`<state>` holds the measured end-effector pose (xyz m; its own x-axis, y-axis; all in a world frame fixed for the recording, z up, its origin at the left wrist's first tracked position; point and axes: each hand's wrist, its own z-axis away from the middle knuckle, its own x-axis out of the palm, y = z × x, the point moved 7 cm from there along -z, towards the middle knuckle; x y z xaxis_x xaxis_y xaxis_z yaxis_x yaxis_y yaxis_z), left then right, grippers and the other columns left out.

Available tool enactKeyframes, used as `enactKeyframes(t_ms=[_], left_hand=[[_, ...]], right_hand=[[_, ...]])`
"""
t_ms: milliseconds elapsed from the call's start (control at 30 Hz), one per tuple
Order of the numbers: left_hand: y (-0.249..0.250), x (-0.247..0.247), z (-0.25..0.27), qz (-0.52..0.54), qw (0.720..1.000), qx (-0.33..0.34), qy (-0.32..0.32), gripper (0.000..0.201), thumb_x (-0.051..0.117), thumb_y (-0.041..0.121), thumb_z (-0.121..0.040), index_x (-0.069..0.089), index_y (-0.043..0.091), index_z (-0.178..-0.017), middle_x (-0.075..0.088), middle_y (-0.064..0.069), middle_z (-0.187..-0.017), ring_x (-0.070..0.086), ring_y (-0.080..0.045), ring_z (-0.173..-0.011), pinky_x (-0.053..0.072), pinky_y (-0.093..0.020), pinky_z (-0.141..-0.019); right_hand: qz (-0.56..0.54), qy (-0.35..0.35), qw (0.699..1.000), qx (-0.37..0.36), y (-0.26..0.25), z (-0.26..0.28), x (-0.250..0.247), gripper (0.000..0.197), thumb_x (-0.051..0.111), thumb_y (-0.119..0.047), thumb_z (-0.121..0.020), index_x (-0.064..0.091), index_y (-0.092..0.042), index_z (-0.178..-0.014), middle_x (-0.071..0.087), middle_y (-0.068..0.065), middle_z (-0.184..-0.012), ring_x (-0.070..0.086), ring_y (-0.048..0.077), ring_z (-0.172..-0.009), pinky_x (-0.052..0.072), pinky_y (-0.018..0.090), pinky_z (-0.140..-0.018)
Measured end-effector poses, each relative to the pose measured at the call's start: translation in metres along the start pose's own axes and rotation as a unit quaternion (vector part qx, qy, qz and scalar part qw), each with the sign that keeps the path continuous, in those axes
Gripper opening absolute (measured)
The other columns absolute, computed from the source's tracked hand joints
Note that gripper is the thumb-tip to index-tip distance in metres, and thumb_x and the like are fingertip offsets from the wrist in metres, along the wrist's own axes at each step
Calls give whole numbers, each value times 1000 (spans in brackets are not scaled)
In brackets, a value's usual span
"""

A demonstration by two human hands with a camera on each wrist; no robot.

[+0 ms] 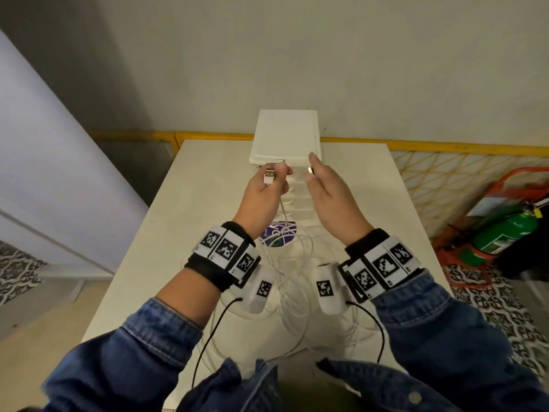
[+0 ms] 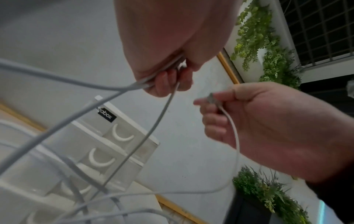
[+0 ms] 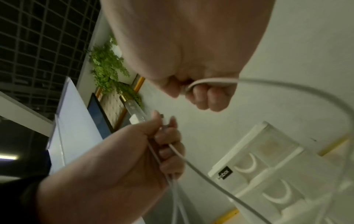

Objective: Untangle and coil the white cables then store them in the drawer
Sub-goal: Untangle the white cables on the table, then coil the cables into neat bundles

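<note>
Both hands are raised over the white table (image 1: pixel 190 221), in front of the white drawer unit (image 1: pixel 285 135). My left hand (image 1: pixel 274 176) grips several ends of the white cables (image 1: pixel 292 281), and a white USB plug (image 1: pixel 269 176) sticks out of its fist. In the left wrist view the strands (image 2: pixel 153 125) run down out of the left hand (image 2: pixel 168 78). My right hand (image 1: pixel 312 176) pinches one small plug (image 1: pixel 311 170) between thumb and fingers. From the right hand (image 3: pixel 203 94) its cable (image 3: pixel 287 84) loops across to the left hand (image 3: pixel 164 136). The rest of the cables lie tangled on the table below my wrists.
The drawer unit (image 2: pixel 114 144) has a stack of clear drawers with curved white handles, all closed. A round purple sticker (image 1: pixel 277 236) lies on the table under the hands. A green extinguisher (image 1: pixel 505 233) stands on the floor at right. A yellow-framed mesh rail (image 1: pixel 445 173) runs behind the table.
</note>
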<state>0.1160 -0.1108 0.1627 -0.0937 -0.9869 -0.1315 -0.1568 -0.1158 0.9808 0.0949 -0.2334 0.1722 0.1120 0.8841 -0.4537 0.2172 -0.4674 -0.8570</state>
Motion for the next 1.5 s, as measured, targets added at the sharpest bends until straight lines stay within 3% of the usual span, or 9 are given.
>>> enactKeyframes(t_ms=[200, 400, 633, 833, 1000, 1133, 1267, 1400, 1500], left_hand=[[9, 23, 29, 49, 995, -31, -84, 43, 34, 39, -99, 63, 17, -76, 42, 11, -52, 35, -3, -48, 28, -22, -51], [19, 26, 47, 72, 991, -35, -110, 36, 36, 40, -98, 67, 25, -85, 37, 5, -59, 33, -7, -52, 30, -22, -53], [47, 18, 42, 115, 990, 20, -84, 38, 36, 47, -95, 57, 21, -78, 43, -12, -74, 44, -21, -63, 37, -28, -58], [61, -9, 19, 212, 974, 37, -73, 38, 30, 45, -96, 51, 18, -79, 48, 1, -74, 34, -10, -56, 32, -23, -54], [41, -56, 4, 248, 966, 26, 63, 38, 31, 43, -98, 52, 19, -77, 57, 4, -74, 52, -9, -66, 44, -22, -66], [-17, -72, 6, 254, 959, -83, 96, 27, 49, 36, -95, 55, 20, -74, 61, 4, -68, 57, -7, -61, 48, -20, -60], [-74, -79, 20, 225, 952, -186, 89, 20, 67, 28, -84, 62, 10, -81, 62, 2, -65, 59, -13, -71, 50, -22, -64], [-111, -100, 29, 226, 936, -247, 107, 93, 77, 38, -70, 30, 1, -141, 64, -7, -104, 59, -18, -104, 45, -35, -86], [-104, -118, 27, 183, 948, -214, 151, 68, 72, 34, -78, 41, 11, -134, 55, -10, -127, 51, -21, -120, 42, -39, -96]], right_hand=[[-149, 84, 985, 24, -5, 19, -18, 41, 74, -12, -75, 64, -10, -114, 64, -8, -70, 57, -4, -55, 49, 20, -65], [-158, 46, 986, 34, -11, 30, -24, 54, 76, -17, -74, 46, -14, -118, 63, 2, -60, 54, -1, -40, 40, 11, -43], [-183, -129, 974, -14, -16, 47, 25, 40, 48, -25, -93, 40, -12, -130, 58, 7, -121, 57, 9, -108, 46, 23, -94], [-159, -145, 976, -18, -10, 51, 38, 17, 49, -9, -94, 50, -19, -108, 48, 11, -61, 46, 8, -47, 43, 20, -56], [-204, -120, 971, 35, 10, 44, 28, 15, 50, -18, -94, 65, -22, -94, 54, 16, -73, 46, 13, -55, 49, 39, -62], [-119, -45, 992, 3, 6, 27, 15, 19, 48, -18, -95, 66, -15, -99, 56, -22, -58, 51, -6, -56, 39, 7, -57], [-19, -53, 998, -7, 11, 18, 20, 15, 53, -22, -92, 66, -22, -85, 69, -5, -85, 63, 3, -82, 46, 18, -78], [84, -63, 994, -27, 12, 13, 24, 21, 50, -26, -94, 68, -15, -91, 72, 3, -92, 63, 17, -87, 46, 30, -79], [111, -73, 990, -41, 11, 10, 23, 23, 50, -27, -94, 67, -12, -91, 72, 5, -91, 63, 18, -86, 44, 27, -75]])
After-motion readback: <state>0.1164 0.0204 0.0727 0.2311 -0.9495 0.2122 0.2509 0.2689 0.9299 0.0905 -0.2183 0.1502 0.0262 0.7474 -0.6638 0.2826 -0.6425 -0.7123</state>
